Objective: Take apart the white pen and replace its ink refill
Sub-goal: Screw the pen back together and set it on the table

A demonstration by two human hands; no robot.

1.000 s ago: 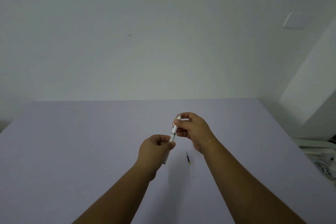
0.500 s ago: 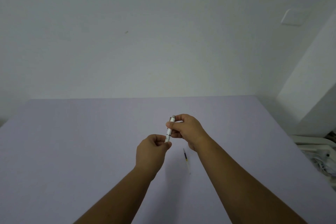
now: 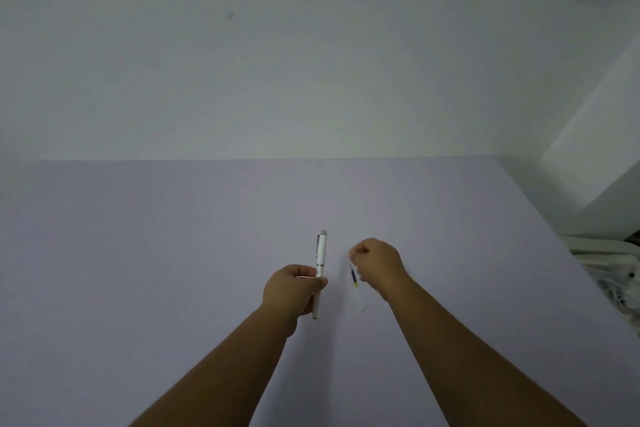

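Note:
The white pen [image 3: 320, 255], capped with a grey end and a metal clip, stands nearly upright in my left hand [image 3: 292, 289], which grips its lower half. My right hand [image 3: 377, 262] is a little to the right of the pen, apart from it, fingers curled into a loose fist. A thin ink refill [image 3: 355, 282] with a dark section and a yellow band lies on the lilac table [image 3: 173, 253] just left of my right hand. Whether my right fingers touch the refill's top end is unclear.
A white wall rises behind the table's far edge. A white column or cabinet [image 3: 602, 166] stands at the right. White items with cables [image 3: 609, 270] lie beyond the table's right edge.
My right hand has let go of the pen's top and moved right and down toward the refill. The pen stays in my left hand, now more upright.

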